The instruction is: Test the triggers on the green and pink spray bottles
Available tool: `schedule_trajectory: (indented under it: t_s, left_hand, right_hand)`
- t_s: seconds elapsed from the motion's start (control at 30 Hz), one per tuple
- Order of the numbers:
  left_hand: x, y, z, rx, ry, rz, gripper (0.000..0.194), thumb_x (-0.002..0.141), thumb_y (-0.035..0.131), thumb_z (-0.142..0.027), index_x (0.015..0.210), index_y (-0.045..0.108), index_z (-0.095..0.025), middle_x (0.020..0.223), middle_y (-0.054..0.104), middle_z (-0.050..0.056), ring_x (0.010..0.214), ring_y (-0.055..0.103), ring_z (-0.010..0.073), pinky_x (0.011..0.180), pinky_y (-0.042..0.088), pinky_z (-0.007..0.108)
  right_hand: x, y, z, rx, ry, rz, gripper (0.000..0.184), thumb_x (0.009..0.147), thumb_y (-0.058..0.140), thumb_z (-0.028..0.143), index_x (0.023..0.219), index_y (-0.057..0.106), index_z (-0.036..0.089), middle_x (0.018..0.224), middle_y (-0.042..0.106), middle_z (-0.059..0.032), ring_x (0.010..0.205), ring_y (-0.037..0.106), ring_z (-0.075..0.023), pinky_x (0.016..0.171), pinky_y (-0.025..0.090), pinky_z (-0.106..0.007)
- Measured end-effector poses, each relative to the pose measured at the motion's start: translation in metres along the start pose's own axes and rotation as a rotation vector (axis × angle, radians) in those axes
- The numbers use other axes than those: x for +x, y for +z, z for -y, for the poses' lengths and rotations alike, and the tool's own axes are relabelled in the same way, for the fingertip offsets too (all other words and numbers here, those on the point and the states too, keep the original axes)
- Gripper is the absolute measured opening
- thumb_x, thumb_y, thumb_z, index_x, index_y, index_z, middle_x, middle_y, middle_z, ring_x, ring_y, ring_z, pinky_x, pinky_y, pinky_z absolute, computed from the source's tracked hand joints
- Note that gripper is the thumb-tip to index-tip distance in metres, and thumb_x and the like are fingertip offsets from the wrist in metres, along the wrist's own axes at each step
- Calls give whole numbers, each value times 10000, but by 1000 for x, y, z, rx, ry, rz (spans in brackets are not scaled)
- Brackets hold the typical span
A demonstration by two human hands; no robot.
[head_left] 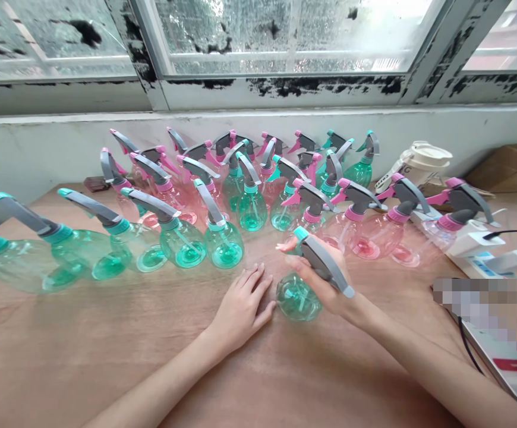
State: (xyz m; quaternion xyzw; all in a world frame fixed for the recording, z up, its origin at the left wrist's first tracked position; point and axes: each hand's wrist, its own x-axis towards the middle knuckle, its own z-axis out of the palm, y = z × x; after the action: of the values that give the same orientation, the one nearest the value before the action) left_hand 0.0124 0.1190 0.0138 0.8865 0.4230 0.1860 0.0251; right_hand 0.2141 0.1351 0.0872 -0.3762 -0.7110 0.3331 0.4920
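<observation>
My right hand (pixel 330 279) is wrapped round the neck and trigger of a green spray bottle (pixel 299 300) with a grey and teal head. The bottle's base is on or close to the table, and its neck is hidden by my fingers. To its left, my left hand (pixel 245 306) lies flat on the table (pixel 151 351) with fingers stretched out and nothing in it. Beyond it stands another green spray bottle (pixel 224 246), in a row of green ones running left. Pink spray bottles (pixel 369 238) stand behind my right hand.
Several more pink and green bottles crowd toward the wall below the window (pixel 285 35). At right are a white lidded cup (pixel 423 157), a brown paper bag (pixel 508 166), a power strip (pixel 472 244) with plugs and cables, and a partly blurred flat device (pixel 503 356).
</observation>
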Motion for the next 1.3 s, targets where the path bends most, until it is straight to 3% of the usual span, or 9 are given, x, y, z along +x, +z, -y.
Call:
schedule_trajectory:
  t_s: [0.2,0.4,0.63,0.77,0.83,0.93,1.07,1.2,1.3]
  left_hand:
    - [-1,0,-2,-30,-10,-16,412,916,547,-306,1298,535,-153,1422,507,173,1329,463,316,1088,406,510]
    - [-2,2,-2,-24,-10,-32,406,912,558,-309,1278,553,-133,1413,511,193,1319,471,324,1079,413,504]
    - [-3,0,-5,-7,-34,-23,409,891,590,-329,1251,576,-136,1399,529,185,1302,494,317,1075,417,480]
    - [-4,2,-5,14,-10,-79,420,879,601,-321,1242,573,-114,1376,545,194,1284,506,320,1055,433,465]
    - [-5,4,-5,29,-4,-154,351,878,589,-262,1194,589,-109,1289,607,187,1207,562,314,984,481,453]
    - [-7,4,-9,20,-22,-249,178,897,507,-167,1029,626,-152,1005,694,109,939,655,242,776,537,364]
    - [-13,5,-22,-31,126,-298,172,901,474,-218,768,579,-193,706,624,24,660,617,168,563,473,273]
    - [-20,13,-33,-55,364,-283,210,882,481,-225,680,529,-199,590,580,-14,515,577,132,448,401,257]
    - [-22,18,-35,-52,361,-207,189,872,514,-228,686,530,-198,563,590,-22,481,587,129,417,380,245]
  right_hand:
    - [-4,1,-10,-20,-82,-37,366,872,631,365,1213,612,233,1150,688,-105,771,686,-200,625,557,-301]
    - [-8,5,-18,-128,-84,-105,481,818,696,365,1268,568,257,1060,713,-73,590,619,-151,598,549,-316]
    - [-21,9,-19,-163,-50,-292,445,816,677,407,1207,538,246,897,685,-34,782,676,-212,668,553,-334]
    - [-36,4,-16,-357,11,-225,441,849,647,432,1218,520,227,852,653,-25,733,642,-200,674,542,-341]
    - [-45,-2,-12,-481,-7,-179,418,844,649,463,1163,533,220,893,643,-41,808,641,-222,732,542,-362]
    - [-58,-10,-5,-681,-52,-141,399,846,631,515,1093,537,216,941,623,-65,892,632,-252,761,535,-374]
    - [-67,-15,-2,-871,-27,-131,457,866,528,625,1027,547,198,816,586,-47,635,585,-197,557,489,-315]
    - [-57,-10,-8,-929,76,-120,530,832,484,717,920,535,196,777,581,-42,588,561,-189,528,442,-308]
    - [-38,0,-11,-900,147,-71,571,819,461,749,936,538,196,733,577,-27,606,584,-207,548,435,-314]
